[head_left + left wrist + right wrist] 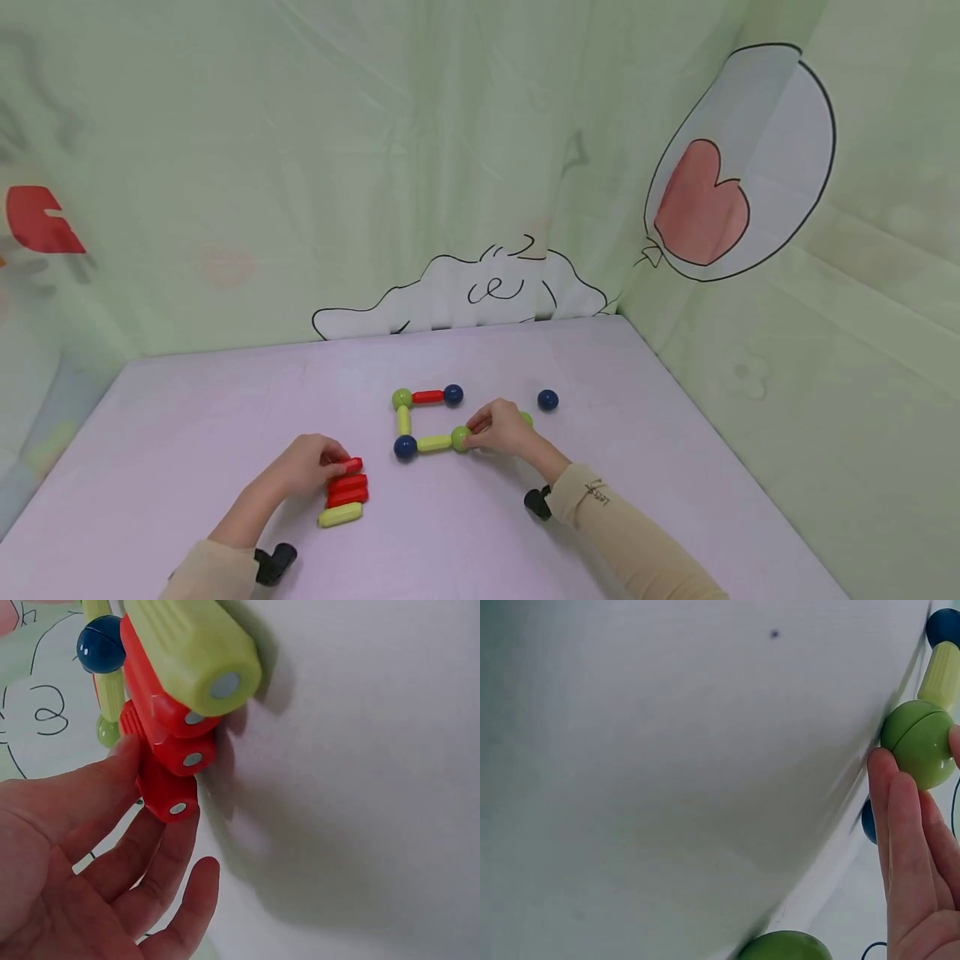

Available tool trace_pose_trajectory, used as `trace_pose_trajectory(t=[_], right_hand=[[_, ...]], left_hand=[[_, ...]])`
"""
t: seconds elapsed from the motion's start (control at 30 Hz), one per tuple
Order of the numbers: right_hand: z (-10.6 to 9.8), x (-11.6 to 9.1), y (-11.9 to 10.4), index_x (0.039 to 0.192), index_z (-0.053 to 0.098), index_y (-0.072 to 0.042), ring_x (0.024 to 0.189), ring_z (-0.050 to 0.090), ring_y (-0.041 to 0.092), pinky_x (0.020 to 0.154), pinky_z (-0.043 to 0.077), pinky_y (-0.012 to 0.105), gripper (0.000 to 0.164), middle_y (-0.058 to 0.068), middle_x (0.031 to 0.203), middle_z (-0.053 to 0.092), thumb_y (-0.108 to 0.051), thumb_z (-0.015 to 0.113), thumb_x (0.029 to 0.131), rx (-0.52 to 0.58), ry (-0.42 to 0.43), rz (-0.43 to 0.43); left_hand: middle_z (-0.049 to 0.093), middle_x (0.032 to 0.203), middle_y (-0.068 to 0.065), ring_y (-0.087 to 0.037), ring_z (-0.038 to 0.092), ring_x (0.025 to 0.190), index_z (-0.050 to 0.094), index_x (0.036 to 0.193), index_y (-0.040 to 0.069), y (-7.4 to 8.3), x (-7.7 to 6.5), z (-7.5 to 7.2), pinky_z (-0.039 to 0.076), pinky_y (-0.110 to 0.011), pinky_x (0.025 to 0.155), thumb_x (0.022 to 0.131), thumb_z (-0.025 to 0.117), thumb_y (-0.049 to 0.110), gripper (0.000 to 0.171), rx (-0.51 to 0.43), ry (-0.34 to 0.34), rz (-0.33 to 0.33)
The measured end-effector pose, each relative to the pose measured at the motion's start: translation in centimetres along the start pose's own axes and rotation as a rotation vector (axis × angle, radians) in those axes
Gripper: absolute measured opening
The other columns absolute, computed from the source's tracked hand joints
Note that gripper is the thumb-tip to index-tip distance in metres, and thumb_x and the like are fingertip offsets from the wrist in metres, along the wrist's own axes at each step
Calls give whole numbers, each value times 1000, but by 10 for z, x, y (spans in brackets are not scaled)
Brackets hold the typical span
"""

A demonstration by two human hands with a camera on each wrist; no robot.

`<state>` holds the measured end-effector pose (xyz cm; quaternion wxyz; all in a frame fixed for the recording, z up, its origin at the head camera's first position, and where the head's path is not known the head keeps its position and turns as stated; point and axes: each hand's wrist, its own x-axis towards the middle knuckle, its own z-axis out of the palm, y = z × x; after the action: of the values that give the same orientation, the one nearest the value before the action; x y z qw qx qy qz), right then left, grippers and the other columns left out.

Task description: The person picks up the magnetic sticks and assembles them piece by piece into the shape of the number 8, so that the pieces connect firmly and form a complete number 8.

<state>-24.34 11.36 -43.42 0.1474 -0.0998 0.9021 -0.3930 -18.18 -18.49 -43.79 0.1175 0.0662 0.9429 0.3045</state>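
Observation:
My left hand (306, 462) pinches the farthest red magnetic rod (166, 791) between thumb and fingers. Beside that rod lie two more red rods (348, 489) and a yellow-green rod (341, 515), side by side in a row. My right hand (506, 428) holds a green ball (919, 746) between its thumb and fingertips. That ball sits at the end of a yellow-green rod (434, 443), joined to a dark blue ball (405, 447). From there another yellow-green rod (404, 421) leads to a green ball (402, 399), a red rod (428, 397) and a blue ball (453, 395).
A loose blue ball (547, 400) lies beyond the right hand. Another green ball (527, 418) shows partly behind that hand. The pale table (465, 542) meets light green curtains (247, 192) with printed drawings at the back and right.

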Motion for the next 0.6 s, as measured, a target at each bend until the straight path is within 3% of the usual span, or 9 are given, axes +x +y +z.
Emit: trace_pose_trajectory(t=[0.23,0.4,0.6], right_hand=[[0,2,1,90,69,1,70,61,11,61,51,22,23,4,79,66,-9,78,71,-25,-2,-1],[0,4,2,89,69,0,68,61,11,60,50,22,23,3,77,66,-10,78,70,-32,-4,15],[0,5,2,89,70,0,68,61,11,60,51,22,24,3,77,66,-10,79,70,-41,-10,-2]], left_hand=[[59,86,-5,-18,52,77,65,100,2,13,8,-2,50,-30,65,82,66,9,19,-59,38,-74],[59,85,-6,-18,53,76,65,102,0,31,19,-4,50,-30,64,83,65,11,21,-98,63,-70],[59,84,-7,-19,52,75,66,99,0,50,35,-1,49,-28,64,84,65,11,20,-141,39,-82]])
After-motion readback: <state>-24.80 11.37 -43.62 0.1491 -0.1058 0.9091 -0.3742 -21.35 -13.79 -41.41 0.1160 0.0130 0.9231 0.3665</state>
